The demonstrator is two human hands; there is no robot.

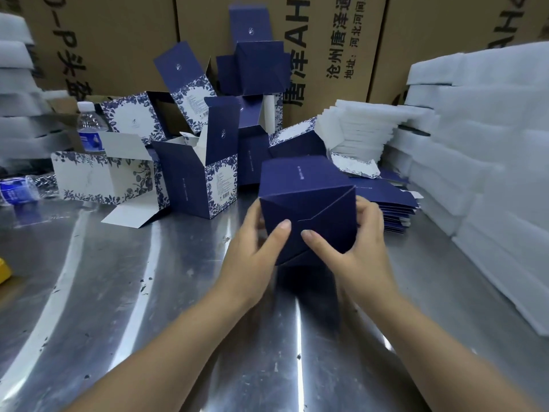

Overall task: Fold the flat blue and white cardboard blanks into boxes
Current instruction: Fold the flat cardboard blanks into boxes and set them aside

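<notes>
The left hand (252, 248) and right hand (353, 245) clamp a box (306, 185), thumbs pressing its base flaps. Folded boxes (196, 182) crowd the table's (148, 292) far edge. A stack of blanks (395, 203) waits near the right edge.

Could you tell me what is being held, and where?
A dark blue box: left hand on its left side, right hand on its right, thumbs on the folded end.

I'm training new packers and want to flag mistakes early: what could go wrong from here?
1. Both thumbs press on the bottom flaps of the blue box; too hard a push may cave or crease them.
2. Only the left hand and right hand hold it above the steel table; a slip could drop it.
3. The finished boxes behind are loosely piled, some tilted; adding this one carelessly may topple them.
</notes>
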